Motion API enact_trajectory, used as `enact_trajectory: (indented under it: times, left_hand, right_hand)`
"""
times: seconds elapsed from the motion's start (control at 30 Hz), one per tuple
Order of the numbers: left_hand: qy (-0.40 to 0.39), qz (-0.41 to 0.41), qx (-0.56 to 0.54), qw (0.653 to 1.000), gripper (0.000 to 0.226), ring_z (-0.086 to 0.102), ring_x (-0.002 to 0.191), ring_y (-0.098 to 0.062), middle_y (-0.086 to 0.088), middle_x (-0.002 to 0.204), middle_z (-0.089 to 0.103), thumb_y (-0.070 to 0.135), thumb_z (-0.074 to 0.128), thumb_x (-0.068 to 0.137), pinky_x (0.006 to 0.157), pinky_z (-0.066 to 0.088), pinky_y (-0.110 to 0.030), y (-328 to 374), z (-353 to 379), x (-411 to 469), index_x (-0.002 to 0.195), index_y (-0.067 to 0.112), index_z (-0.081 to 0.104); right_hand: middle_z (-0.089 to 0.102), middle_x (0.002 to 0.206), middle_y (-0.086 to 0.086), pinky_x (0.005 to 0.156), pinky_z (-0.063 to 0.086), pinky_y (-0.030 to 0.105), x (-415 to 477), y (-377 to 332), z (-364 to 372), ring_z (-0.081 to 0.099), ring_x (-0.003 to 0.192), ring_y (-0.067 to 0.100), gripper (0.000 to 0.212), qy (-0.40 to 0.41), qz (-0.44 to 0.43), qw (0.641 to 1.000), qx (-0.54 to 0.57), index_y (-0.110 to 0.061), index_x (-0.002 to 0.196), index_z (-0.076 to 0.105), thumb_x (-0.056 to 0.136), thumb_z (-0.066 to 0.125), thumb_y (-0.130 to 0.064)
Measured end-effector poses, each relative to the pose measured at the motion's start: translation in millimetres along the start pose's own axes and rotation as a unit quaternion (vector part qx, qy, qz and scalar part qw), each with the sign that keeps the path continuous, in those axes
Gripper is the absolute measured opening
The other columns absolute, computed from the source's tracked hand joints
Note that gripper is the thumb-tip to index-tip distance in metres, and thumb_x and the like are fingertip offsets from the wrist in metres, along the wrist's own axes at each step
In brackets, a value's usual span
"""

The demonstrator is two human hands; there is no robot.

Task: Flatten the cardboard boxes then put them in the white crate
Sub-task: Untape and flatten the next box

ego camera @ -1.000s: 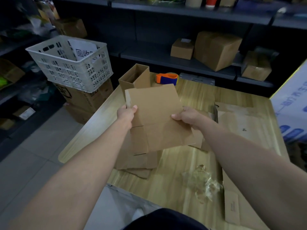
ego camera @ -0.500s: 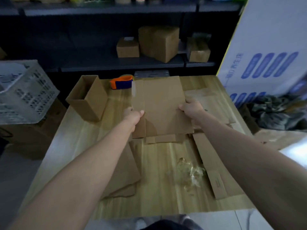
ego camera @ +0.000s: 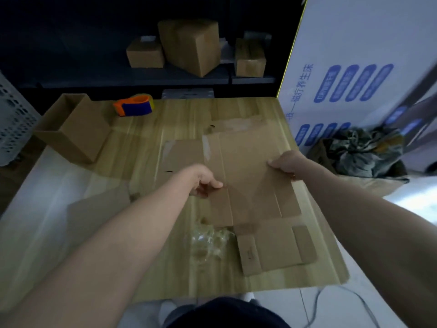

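The sheet [ego camera: 248, 176] lies flat on the worktop [ego camera: 142, 138], on top of other flattened pieces. My left hand [ego camera: 204, 183] pinches its left edge, thumb on top. My right hand [ego camera: 285, 164] has its fingers curled round the right edge. A smaller sheet [ego camera: 182, 157] shows beneath on the left. Another flat [ego camera: 274, 247] lies nearer me, just beside a wad of clear tape [ego camera: 208, 242]. The crate [ego camera: 14, 119] sits well apart at the far left, past an upright box [ego camera: 73, 129] not yet flattened. I judge the danger is in the lift. The pieces underneath may drag along and slide off the edge, and the loose flaps could swing open and snag the box or the crate rim.
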State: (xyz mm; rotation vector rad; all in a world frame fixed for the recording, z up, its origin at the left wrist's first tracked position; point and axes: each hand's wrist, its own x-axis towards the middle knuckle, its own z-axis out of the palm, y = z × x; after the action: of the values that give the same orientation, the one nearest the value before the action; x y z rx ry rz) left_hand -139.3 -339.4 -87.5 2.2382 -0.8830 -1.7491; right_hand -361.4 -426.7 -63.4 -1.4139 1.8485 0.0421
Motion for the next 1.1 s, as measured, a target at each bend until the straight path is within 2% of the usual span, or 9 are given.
enact_trajectory:
  times: [0.13, 0.27, 0.43, 0.53, 0.6, 0.7, 0.83, 1.03, 1.1]
  left_hand:
    - [-0.027, -0.056, 0.074, 0.995, 0.035, 0.056, 0.071, -0.019, -0.011, 0.088, 0.056, 0.031, 0.062, 0.090, 0.079, 0.052, -0.034, -5, 53, 4, 0.107, 0.002, 0.051]
    - [0.013, -0.056, 0.107, 0.993, 0.060, 0.058, 0.065, -0.021, -0.017, 0.091, 0.061, 0.048, 0.053, 0.091, 0.065, 0.054, -0.031, -11, 97, 13, 0.121, -0.005, 0.048]
    - [0.058, -0.039, 0.106, 0.992, 0.064, 0.067, 0.091, -0.028, -0.021, 0.118, 0.058, 0.040, 0.059, 0.090, 0.078, 0.057, -0.037, -27, 131, 22, 0.134, -0.002, 0.038]
    - [0.115, -0.010, 0.147, 0.982, 0.058, 0.068, 0.075, -0.026, -0.015, 0.093, 0.061, 0.035, 0.064, 0.088, 0.068, 0.059, -0.036, -33, 143, 28, 0.131, 0.001, 0.042]
    - [0.148, 0.006, 0.177, 0.973, 0.052, 0.068, 0.080, -0.027, -0.014, 0.095, 0.063, 0.032, 0.066, 0.087, 0.067, 0.057, -0.033, -34, 150, 31, 0.125, 0.002, 0.048]
    - [0.183, 0.024, 0.204, 0.962, 0.045, 0.065, 0.095, -0.029, -0.013, 0.110, 0.064, 0.030, 0.070, 0.084, 0.076, 0.053, -0.033, -34, 155, 35, 0.116, 0.002, 0.055]
    - [0.203, 0.031, 0.221, 0.953, 0.046, 0.061, 0.103, -0.027, -0.012, 0.115, 0.062, 0.031, 0.073, 0.081, 0.073, 0.045, -0.029, -33, 156, 36, 0.114, 0.003, 0.056]
    - [0.219, 0.053, 0.271, 0.936, 0.031, 0.053, 0.069, -0.013, -0.003, 0.087, 0.062, 0.034, 0.073, 0.079, 0.053, 0.037, -0.022, -24, 144, 27, 0.092, 0.010, 0.059]
    - [0.223, 0.058, 0.240, 0.943, 0.029, 0.048, 0.062, -0.011, 0.000, 0.076, 0.054, 0.033, 0.072, 0.080, 0.048, 0.033, -0.022, -20, 125, 24, 0.083, 0.012, 0.053]
  right_hand:
    - [0.047, 0.080, 0.009, 0.056, 0.042, 0.028, 13, 52, -10, 0.045, 0.064, 0.018, 0.031, -0.091, 0.064, 0.991, -0.073, -0.006, 0.091, 0.046, 0.090, 0.065, -0.031]
    - [0.047, 0.077, 0.008, 0.056, 0.042, 0.027, 24, 88, -5, 0.045, 0.063, 0.017, 0.034, -0.122, 0.085, 0.979, -0.140, -0.005, 0.083, 0.043, 0.094, 0.058, -0.033]
    - [0.055, 0.079, 0.009, 0.057, 0.048, 0.029, 37, 115, 16, 0.056, 0.067, 0.021, 0.034, -0.145, 0.072, 0.972, -0.173, -0.004, 0.080, 0.046, 0.094, 0.058, -0.033]
    - [0.064, 0.097, 0.014, 0.083, 0.054, 0.035, 45, 129, 33, 0.066, 0.094, 0.028, 0.034, -0.153, 0.058, 0.971, -0.176, -0.001, 0.089, 0.051, 0.095, 0.056, -0.034]
    - [0.064, 0.106, 0.016, 0.091, 0.053, 0.040, 48, 136, 42, 0.065, 0.101, 0.030, 0.032, -0.140, 0.046, 0.974, -0.170, -0.001, 0.092, 0.051, 0.094, 0.058, -0.032]
    - [0.061, 0.093, 0.012, 0.085, 0.055, 0.042, 51, 138, 47, 0.065, 0.095, 0.030, 0.032, -0.083, 0.006, 0.980, -0.181, -0.006, 0.079, 0.047, 0.088, 0.067, -0.030]
    - [0.059, 0.094, 0.009, 0.079, 0.055, 0.036, 45, 131, 45, 0.063, 0.093, 0.028, 0.024, -0.055, -0.010, 0.973, -0.222, -0.008, 0.087, 0.052, 0.085, 0.070, -0.024]
    - [0.059, 0.119, 0.011, 0.085, 0.052, 0.037, 31, 91, 34, 0.059, 0.106, 0.027, 0.029, 0.030, -0.059, 0.935, -0.347, -0.007, 0.121, 0.057, 0.093, 0.052, -0.008]
    - [0.056, 0.124, 0.012, 0.078, 0.048, 0.034, 26, 64, 31, 0.059, 0.107, 0.028, 0.031, 0.047, -0.102, 0.931, -0.348, -0.006, 0.124, 0.054, 0.093, 0.048, -0.007]
